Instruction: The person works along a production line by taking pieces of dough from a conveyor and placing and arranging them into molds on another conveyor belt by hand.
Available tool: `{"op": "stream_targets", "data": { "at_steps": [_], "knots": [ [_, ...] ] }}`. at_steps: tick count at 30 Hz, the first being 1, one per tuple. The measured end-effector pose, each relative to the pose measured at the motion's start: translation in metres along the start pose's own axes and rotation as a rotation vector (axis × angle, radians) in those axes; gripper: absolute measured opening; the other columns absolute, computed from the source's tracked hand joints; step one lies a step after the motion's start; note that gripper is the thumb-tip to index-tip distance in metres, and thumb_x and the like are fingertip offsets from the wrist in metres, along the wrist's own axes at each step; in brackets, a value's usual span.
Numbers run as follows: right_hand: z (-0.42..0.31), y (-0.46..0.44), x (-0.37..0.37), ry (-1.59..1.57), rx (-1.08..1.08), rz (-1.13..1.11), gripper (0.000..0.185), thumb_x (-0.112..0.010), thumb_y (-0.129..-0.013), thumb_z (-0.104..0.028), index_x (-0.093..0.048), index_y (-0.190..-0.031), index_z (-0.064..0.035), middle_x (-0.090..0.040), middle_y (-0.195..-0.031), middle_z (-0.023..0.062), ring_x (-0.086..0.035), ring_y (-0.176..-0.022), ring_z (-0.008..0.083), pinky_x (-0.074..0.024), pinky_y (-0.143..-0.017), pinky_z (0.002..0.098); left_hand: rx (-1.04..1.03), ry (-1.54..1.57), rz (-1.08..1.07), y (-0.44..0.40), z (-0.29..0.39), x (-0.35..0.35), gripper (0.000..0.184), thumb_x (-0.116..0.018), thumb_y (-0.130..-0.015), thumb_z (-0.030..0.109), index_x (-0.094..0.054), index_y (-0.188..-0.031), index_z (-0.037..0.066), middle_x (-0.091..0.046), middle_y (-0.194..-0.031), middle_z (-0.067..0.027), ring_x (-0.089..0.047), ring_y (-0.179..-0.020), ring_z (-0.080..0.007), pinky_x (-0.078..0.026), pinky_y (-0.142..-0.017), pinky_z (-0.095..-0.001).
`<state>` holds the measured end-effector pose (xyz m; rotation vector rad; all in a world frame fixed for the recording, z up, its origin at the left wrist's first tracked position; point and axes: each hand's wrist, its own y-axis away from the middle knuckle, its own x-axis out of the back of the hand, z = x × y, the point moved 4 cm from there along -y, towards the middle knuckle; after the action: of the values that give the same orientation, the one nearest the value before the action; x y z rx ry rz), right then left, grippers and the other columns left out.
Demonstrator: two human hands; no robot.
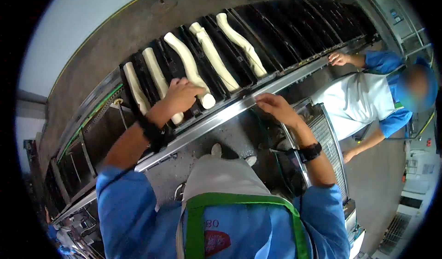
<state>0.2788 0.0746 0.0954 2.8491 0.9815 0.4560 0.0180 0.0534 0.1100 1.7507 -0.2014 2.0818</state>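
Observation:
Several long, pale cream dough rolls lie in narrow black pans side by side. My left hand (182, 95) is palm down over the lower end of one dough roll (158, 72), its fingers reaching to the neighbouring dough roll (186, 61). The fingers are bent but apart, and I cannot tell whether they press on the dough. Nearest the left end is another dough roll (136, 88). My right hand (278, 109) hangs by the metal rail (221, 117), fingers loosely bent with nothing visible in them. Beyond it lie a lumpy dough roll (214, 58) and a twisted one (241, 45).
Black pans (294, 29) continue along the conveyor to the upper right. A co-worker (354, 98) in a white apron stands at the right, one hand (338, 58) near the rail. A metal mesh rack (324, 141) stands close beside my right forearm.

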Motion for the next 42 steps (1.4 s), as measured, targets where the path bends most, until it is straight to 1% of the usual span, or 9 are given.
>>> {"op": "stream_targets", "data": {
  "at_steps": [6, 12, 18, 19, 21, 22, 23, 27, 42],
  "knots": [
    [0.028, 0.075, 0.023, -0.093, -0.277, 0.036, 0.028, -0.049, -0.076, -0.02, -0.047, -0.097, -0.002, -0.053, -0.086, 0.004, -0.048, -0.079, 0.0112, -0.0375, -0.067, 0.0218, -0.422, -0.318, 0.017, -0.015, -0.014, -0.015, 0.016, -0.052, -0.061, 0.015, -0.057, -0.075, 0.02, -0.046, -0.08, -0.0016, -0.04, -0.087, -0.019, -0.029, -0.073, -0.0316],
    [0.05, 0.103, 0.038, -0.196, -0.325, 0.039, 0.029, -0.049, -0.076, -0.02, -0.046, -0.097, -0.0003, -0.053, -0.086, 0.0053, -0.05, -0.078, 0.0121, -0.0386, -0.066, 0.0227, -0.22, -0.559, 0.082, -0.002, -0.035, -0.008, 0.009, -0.051, -0.062, 0.015, -0.051, -0.07, 0.013, -0.044, -0.072, -0.0051, -0.042, -0.081, -0.0226, -0.034, -0.07, -0.0331],
    [0.062, 0.104, 0.06, -0.227, -0.425, 0.136, 0.027, -0.048, -0.075, -0.013, -0.046, -0.098, -0.0003, -0.053, -0.087, 0.0042, -0.049, -0.076, 0.0107, -0.0383, -0.062, 0.02, -0.225, 0.439, -0.449, -0.022, -0.078, -0.021, 0.02, -0.046, -0.063, 0.001, -0.053, -0.08, 0.007, -0.052, -0.081, -0.0109, -0.049, -0.079, -0.026, -0.04, -0.065, -0.0353],
    [0.07, 0.098, 0.07, -0.185, -0.405, 0.153, 0.026, -0.048, -0.075, -0.012, -0.045, -0.098, 0.0005, -0.053, -0.088, 0.0053, -0.05, -0.077, 0.0119, -0.0391, -0.065, 0.021, -0.015, 0.046, -0.464, -0.049, -0.097, -0.016, 0.022, -0.044, -0.063, 0.0, -0.053, -0.082, 0.007, -0.054, -0.084, -0.0115, -0.05, -0.079, -0.0272, -0.04, -0.064, -0.0365],
    [0.067, 0.089, 0.068, -0.214, -0.347, 0.172, 0.026, -0.048, -0.075, -0.011, -0.045, -0.098, 0.0007, -0.053, -0.087, 0.0061, -0.05, -0.078, 0.0127, -0.0394, -0.066, 0.0222, 0.357, 0.237, -0.063, -0.072, -0.147, 0.004, 0.019, -0.045, -0.068, 0.004, -0.051, -0.087, 0.003, -0.053, -0.087, -0.0128, -0.05, -0.08, -0.0264, -0.039, -0.068, -0.0325],
    [0.06, 0.091, 0.056, -0.25, -0.297, 0.165, 0.026, -0.048, -0.075, -0.011, -0.045, -0.098, 0.0009, -0.053, -0.087, 0.007, -0.05, -0.078, 0.0135, -0.0398, -0.068, 0.0234, 0.066, 0.654, 0.291, -0.038, -0.181, 0.003, 0.021, -0.044, -0.073, 0.008, -0.049, -0.092, 0.002, -0.05, -0.092, -0.0106, -0.046, -0.087, -0.0218, -0.036, -0.075, -0.0297],
    [0.052, 0.094, 0.022, -0.342, -0.309, 0.019, 0.029, -0.049, -0.073, -0.011, -0.045, -0.1, 0.0001, -0.053, -0.091, 0.0077, -0.05, -0.082, 0.0149, -0.0408, -0.07, 0.025, 0.205, 0.541, 0.364, 0.0, -0.206, 0.006, 0.021, -0.044, -0.073, 0.008, -0.049, -0.092, 0.002, -0.05, -0.092, -0.0106, -0.046, -0.087, -0.0218, -0.036, -0.075, -0.0296],
    [0.019, 0.138, -0.072, -0.004, -0.235, -0.001, 0.03, -0.048, -0.076, -0.016, -0.043, -0.102, -0.0013, -0.053, -0.087, 0.0072, -0.048, -0.082, 0.0141, -0.0383, -0.072, 0.0239, 0.411, 0.295, 0.342, 0.076, -0.266, -0.022, 0.022, -0.044, -0.074, 0.009, -0.048, -0.094, 0.002, -0.049, -0.093, -0.0104, -0.045, -0.088, -0.0215, -0.035, -0.077, -0.0293],
    [0.082, 0.22, 0.018, 0.14, -0.346, 0.446, 0.029, -0.048, -0.075, -0.022, -0.049, -0.096, -0.0008, -0.054, -0.087, 0.0122, -0.053, -0.073, 0.0188, -0.0424, -0.065, 0.0287, 0.715, 0.153, 0.193, 0.092, -0.312, 0.015, 0.025, -0.042, -0.078, 0.012, -0.045, -0.101, 0.002, -0.047, -0.098, -0.0098, -0.043, -0.093, -0.0204, -0.031, -0.082, -0.028]
  ]
}}
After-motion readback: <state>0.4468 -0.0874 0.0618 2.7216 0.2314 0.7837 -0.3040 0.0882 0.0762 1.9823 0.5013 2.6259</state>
